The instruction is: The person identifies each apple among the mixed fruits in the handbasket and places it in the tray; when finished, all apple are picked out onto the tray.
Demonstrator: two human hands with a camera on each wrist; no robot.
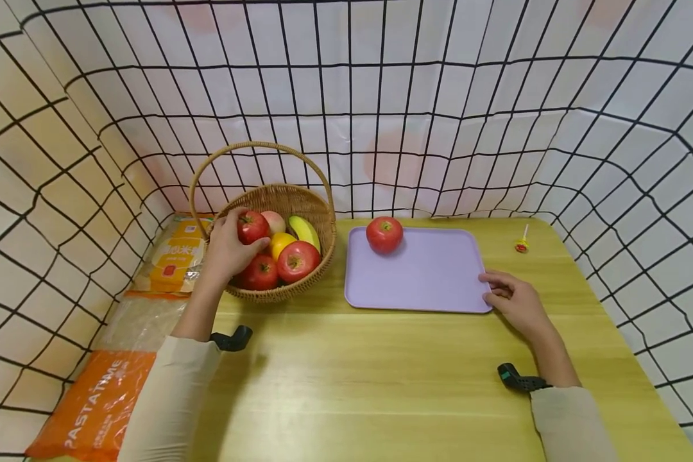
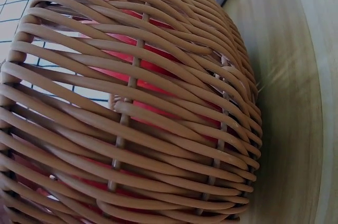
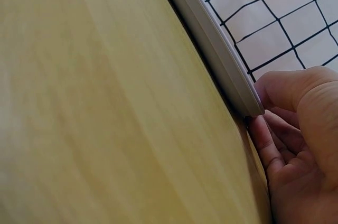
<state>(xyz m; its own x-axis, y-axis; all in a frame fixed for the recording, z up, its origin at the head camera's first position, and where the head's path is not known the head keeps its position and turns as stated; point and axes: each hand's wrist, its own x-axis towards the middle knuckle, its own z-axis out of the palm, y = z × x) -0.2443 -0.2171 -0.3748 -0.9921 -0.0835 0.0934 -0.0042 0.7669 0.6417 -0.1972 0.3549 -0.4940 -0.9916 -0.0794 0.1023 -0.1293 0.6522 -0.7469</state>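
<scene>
My left hand [image 1: 229,247] reaches over the near-left rim of a wicker basket [image 1: 317,274] and grips a red apple [image 1: 253,228] among the fruit. Around that apple lie two more red apples, one of them in front [image 1: 298,261], a yellow-orange fruit [image 1: 281,243], a pinkish fruit [image 1: 274,221] and a banana [image 1: 305,232]. In the left wrist view the basket's weave [image 2: 158,92] hides the hand. My right hand [image 1: 515,301] pinches the right edge of a lavender tray [image 1: 421,276], thumb above and fingers underneath. Another red apple [image 1: 384,235] sits at the tray's back left.
A lollipop [image 1: 522,242] lies on the wooden table [image 1: 346,372] right of the tray. Plastic food packages, including an orange one [image 1: 101,401], line the left side. The basket's tall handle [image 1: 260,145] arches above the fruit. Grid-patterned cloth [image 1: 416,122] encloses the back and sides.
</scene>
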